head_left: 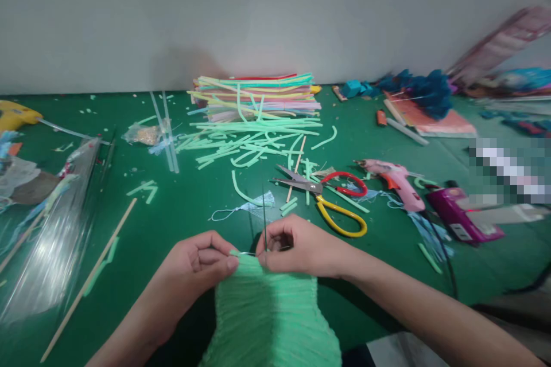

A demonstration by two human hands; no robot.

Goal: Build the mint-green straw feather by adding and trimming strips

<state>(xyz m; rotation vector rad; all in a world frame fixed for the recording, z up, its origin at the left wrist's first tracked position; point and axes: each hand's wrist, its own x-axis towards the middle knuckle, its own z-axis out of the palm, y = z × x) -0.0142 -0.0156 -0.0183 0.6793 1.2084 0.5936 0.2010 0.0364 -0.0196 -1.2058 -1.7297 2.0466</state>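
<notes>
A mint-green ribbed, fuzzy panel [271,321] hangs at the bottom centre, its lower end cut off by the frame. My left hand [196,266] pinches the panel's top left corner between thumb and fingers. Just to the right, my right hand [303,243] is closed at the top edge, with thumb and forefinger together. A thin dark wire [264,212] rises upright from the right fingertips. Between the two hands a short pale strand runs along the panel's edge. Beyond them lie scissors [321,188] with one red and one yellow handle, blades apart, and a light blue tassel [253,203].
Mint-green fuzzy stems [253,140] lie scattered behind my hands, before a stack of coloured stems [258,94]. To the right are a pink glue gun [396,180] and a purple box [458,215]. A wooden stick [92,275] and clear plastic sleeves [51,241] lie left.
</notes>
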